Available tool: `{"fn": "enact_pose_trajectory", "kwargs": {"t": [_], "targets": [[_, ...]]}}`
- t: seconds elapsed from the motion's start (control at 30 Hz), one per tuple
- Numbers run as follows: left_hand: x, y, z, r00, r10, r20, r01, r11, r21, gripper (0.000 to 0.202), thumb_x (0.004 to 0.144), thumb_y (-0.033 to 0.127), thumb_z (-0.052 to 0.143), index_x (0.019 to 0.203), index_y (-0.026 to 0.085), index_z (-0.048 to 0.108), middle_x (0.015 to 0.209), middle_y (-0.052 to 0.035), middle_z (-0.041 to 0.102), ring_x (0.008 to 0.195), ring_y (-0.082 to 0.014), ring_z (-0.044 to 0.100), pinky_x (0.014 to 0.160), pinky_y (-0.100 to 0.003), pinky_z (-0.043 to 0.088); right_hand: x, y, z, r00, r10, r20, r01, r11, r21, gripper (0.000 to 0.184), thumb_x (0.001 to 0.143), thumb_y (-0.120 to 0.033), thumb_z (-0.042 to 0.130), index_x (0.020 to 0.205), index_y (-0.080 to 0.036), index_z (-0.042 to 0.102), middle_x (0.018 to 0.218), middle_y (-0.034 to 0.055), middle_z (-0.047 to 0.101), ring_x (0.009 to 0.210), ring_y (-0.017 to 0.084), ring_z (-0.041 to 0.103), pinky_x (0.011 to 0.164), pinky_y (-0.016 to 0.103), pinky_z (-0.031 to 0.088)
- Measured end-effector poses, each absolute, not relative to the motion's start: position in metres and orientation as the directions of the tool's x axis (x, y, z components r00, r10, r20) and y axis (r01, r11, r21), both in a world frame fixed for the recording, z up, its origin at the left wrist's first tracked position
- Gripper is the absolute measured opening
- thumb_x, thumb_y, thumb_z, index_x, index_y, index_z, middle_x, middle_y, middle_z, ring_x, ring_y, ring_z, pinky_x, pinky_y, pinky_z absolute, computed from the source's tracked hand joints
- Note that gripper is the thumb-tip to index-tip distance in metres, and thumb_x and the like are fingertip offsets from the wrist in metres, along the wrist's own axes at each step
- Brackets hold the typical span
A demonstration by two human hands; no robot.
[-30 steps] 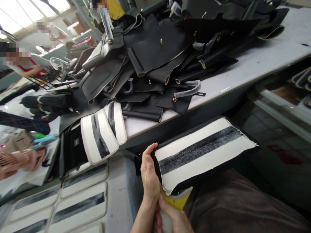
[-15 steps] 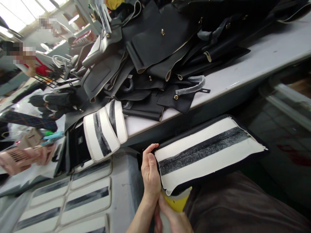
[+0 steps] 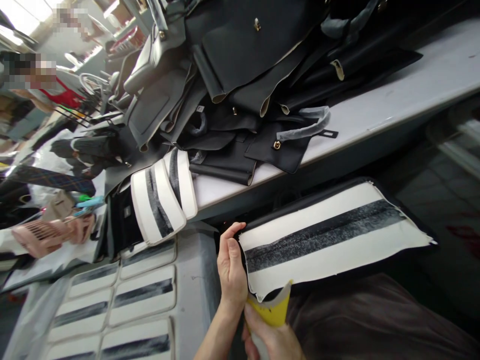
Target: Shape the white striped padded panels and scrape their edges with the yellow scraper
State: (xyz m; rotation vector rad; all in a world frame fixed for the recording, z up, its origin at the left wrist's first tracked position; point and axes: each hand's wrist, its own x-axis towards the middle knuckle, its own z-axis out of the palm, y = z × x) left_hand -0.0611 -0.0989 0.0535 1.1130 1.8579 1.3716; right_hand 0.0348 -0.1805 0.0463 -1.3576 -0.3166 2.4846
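Observation:
My left hand (image 3: 231, 265) grips the near left end of a black bag piece (image 3: 326, 235) backed with white, with a dark band along its middle. The thumb lies flat along that edge, and some fingers are hidden behind the piece. Below it, my right hand (image 3: 275, 337) is closed round the pale handle of a yellow scraper (image 3: 273, 311). The scraper's broad blade points up beside the lower left corner of the bag piece; whether it touches is unclear.
Black leather bag parts (image 3: 255, 60) with metal clasps and wrapped handles are heaped on a white table (image 3: 378, 110). Two white striped panels (image 3: 159, 205) overlap at the table's corner. More striped panels (image 3: 144, 292) lie on a grey surface. A pink fan (image 3: 52, 232) and a person (image 3: 56, 95) are at left.
The yellow scraper and my right hand have risen slightly toward the bag piece's corner, showing more of the blade. My left hand keeps its grip. The camera view has shifted a little.

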Motion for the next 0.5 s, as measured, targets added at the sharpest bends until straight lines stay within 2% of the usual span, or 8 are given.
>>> {"fn": "enact_pose_trajectory", "kwargs": {"t": [0.17,0.4,0.5], "targets": [[-0.060,-0.105,0.058,-0.507,0.861,0.020,0.274,0.139,0.952,0.034,0.104,0.040,0.035,0.118,0.025,0.062,0.121,-0.0023,0.063,0.118,-0.0170,0.054,0.105,-0.029,0.036,0.041,-0.181,0.047,-0.562,0.404,-0.722,-0.130,-0.905,-0.405,0.068,0.064,-0.084,0.062,0.053,-0.018,0.056,0.040,-0.0027,0.040,0.039,0.008,0.036,0.042,0.023,0.028],[-0.061,-0.112,0.060,-0.538,0.843,0.015,0.310,0.181,0.933,0.034,0.103,0.041,0.036,0.118,0.025,0.061,0.121,-0.0028,0.063,0.117,-0.0180,0.054,0.105,-0.031,0.035,0.047,-0.188,0.037,-0.552,0.370,-0.747,-0.098,-0.918,-0.383,0.054,0.072,-0.068,0.069,0.052,-0.018,0.062,0.041,-0.0014,0.042,0.039,0.010,0.037,0.041,0.025,0.028],[-0.062,-0.112,0.059,-0.554,0.832,0.033,0.374,0.213,0.903,0.032,0.103,0.041,0.035,0.115,0.025,0.060,0.116,-0.0023,0.063,0.112,-0.0174,0.055,0.101,-0.030,0.037,0.047,-0.188,0.036,-0.572,0.358,-0.738,-0.104,-0.924,-0.367,0.050,0.081,-0.061,0.067,0.057,-0.017,0.061,0.045,-0.0036,0.045,0.042,0.009,0.041,0.044,0.023,0.035]]}}
